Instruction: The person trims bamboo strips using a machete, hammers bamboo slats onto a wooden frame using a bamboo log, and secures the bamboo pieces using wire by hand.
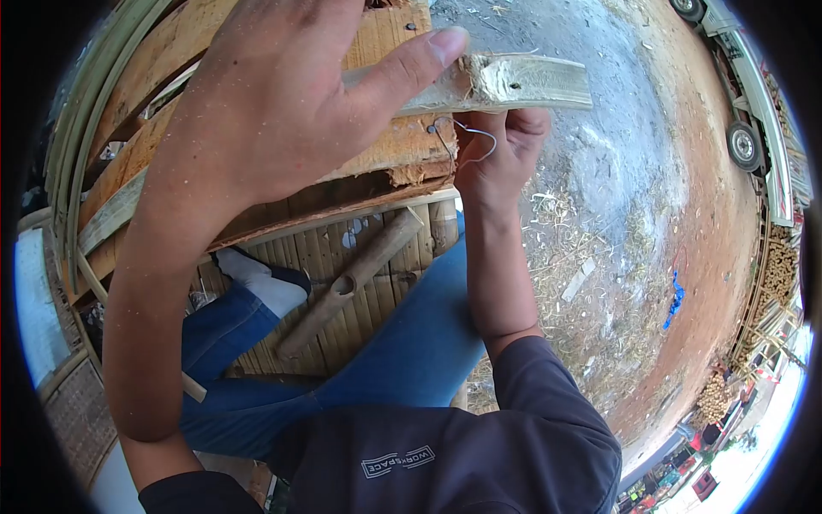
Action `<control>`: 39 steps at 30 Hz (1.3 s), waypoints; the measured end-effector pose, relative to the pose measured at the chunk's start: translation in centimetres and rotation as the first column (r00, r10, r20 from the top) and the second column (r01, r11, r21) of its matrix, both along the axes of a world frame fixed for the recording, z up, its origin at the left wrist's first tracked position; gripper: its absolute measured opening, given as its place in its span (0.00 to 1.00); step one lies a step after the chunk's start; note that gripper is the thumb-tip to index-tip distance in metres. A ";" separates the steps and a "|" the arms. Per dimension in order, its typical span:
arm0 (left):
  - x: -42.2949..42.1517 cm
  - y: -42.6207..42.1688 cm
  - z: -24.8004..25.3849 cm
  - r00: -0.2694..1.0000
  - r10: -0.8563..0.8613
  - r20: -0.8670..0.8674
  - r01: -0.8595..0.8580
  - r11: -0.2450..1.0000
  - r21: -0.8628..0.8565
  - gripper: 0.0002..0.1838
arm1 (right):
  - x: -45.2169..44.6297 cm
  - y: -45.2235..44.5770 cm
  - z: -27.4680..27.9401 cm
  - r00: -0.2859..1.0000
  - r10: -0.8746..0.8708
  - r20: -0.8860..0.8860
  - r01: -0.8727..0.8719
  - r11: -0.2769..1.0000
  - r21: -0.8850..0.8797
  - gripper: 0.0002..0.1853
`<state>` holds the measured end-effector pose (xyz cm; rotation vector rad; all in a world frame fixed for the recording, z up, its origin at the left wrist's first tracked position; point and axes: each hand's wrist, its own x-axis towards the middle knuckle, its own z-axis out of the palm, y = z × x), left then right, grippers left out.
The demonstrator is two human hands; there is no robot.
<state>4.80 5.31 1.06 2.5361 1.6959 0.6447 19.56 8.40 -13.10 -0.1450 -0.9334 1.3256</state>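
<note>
A split bamboo strip (539, 81) with a rough node and a small dark hole lies across the wooden planks (377, 150), its end jutting out past their edge. My left hand (282, 103) lies over the strip, closed on it, thumb stretched along its top; the other fingers are cut off by the frame. Under the jutting end is my right hand (505, 158), with curled fingers close against the strip's underside. What those fingers hold is hidden. A thin bent wire (492, 146) loops beside the right wrist, near a nail head (431, 129) in the plank.
Below the planks, a bamboo slat platform (402, 248) bears a bamboo pole piece (355, 274) with a notch. My legs (385, 343) are bent over it. Long bamboo strips (73, 146) stand at left. Littered ground (591, 223), a blue scrap (675, 300) and a truck (753, 128) are at right.
</note>
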 end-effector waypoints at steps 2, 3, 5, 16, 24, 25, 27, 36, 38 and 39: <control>0.3 0.2 0.8 0.997 0.071 -0.023 -0.073 0.993 -0.094 0.32 | 0.3 0.5 -0.2 0.999 0.030 0.043 -0.030 1.000 0.008 0.09; 0.3 0.2 0.7 0.997 0.066 -0.030 -0.068 0.994 -0.082 0.32 | 0.3 0.5 -0.2 0.997 0.071 0.033 -0.071 0.997 -0.006 0.09; 0.3 -0.2 0.3 0.999 0.013 -0.042 -0.013 1.000 0.011 0.32 | 0.1 0.6 -0.3 0.985 0.167 -0.038 -0.168 0.986 -0.020 0.11; -0.7 0.0 -1.2 0.999 0.012 -0.039 -0.012 1.000 0.019 0.31 | 1.1 0.6 -2.0 0.817 0.480 -0.319 -0.553 0.808 -0.202 0.25; -3.4 0.6 -1.5 0.781 -0.256 0.570 0.381 0.918 -0.110 0.31 | 1.3 1.4 -2.3 0.733 0.583 -0.350 -0.646 0.758 -0.090 0.18; -2.1 0.8 -0.8 0.807 -0.194 0.557 0.334 0.929 -0.161 0.32 | 1.5 1.6 -1.8 0.674 0.619 -0.404 -0.698 0.712 -0.073 0.18; 1.1 -0.7 0.0 0.988 0.152 -0.005 -0.151 0.982 -0.115 0.32 | 1.5 1.5 -0.8 0.675 0.619 -0.401 -0.699 0.711 -0.078 0.18; 0.3 -1.4 -0.2 0.972 -0.101 0.212 0.121 0.989 -0.083 0.32 | 1.8 -0.1 2.5 0.761 0.474 -0.443 -0.633 0.690 -0.350 0.16; -3.5 0.3 -0.9 0.796 -0.269 0.542 0.391 0.913 -0.121 0.31 | 1.7 -0.5 3.1 0.787 0.411 -0.460 -0.607 0.652 -0.454 0.16; -3.6 0.4 -0.9 0.787 -0.282 0.549 0.412 0.902 -0.127 0.31 | 1.4 -0.5 2.9 0.780 0.413 -0.469 -0.614 0.649 -0.449 0.16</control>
